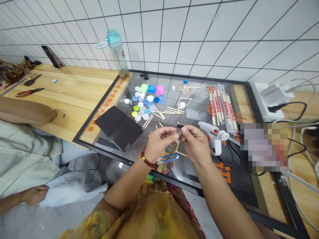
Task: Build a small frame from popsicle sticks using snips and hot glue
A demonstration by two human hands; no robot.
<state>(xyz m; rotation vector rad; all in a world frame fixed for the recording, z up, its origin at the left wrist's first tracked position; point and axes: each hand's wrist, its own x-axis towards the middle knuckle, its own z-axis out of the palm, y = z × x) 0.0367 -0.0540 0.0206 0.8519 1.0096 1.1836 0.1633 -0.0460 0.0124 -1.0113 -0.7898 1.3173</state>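
Observation:
My right hand pinches a small black piece between thumb and forefinger. Close against it, my left hand has thumb and forefinger pressed together; whatever lies between them is too small to make out. Below the hands lie blue-handled thread snips on the glass tabletop. A black sheet with a notched edge rests to the left. On the right, a white hot glue gun lies near my right hand. Beyond the hands are loose wooden sticks and a small stick frame with bottle caps on it.
Several bottle caps and coloured packets lie mid-table. A water bottle stands by the wall. Wrapped chopsticks and a power strip are at the right. Another person's arm rests left, near pliers.

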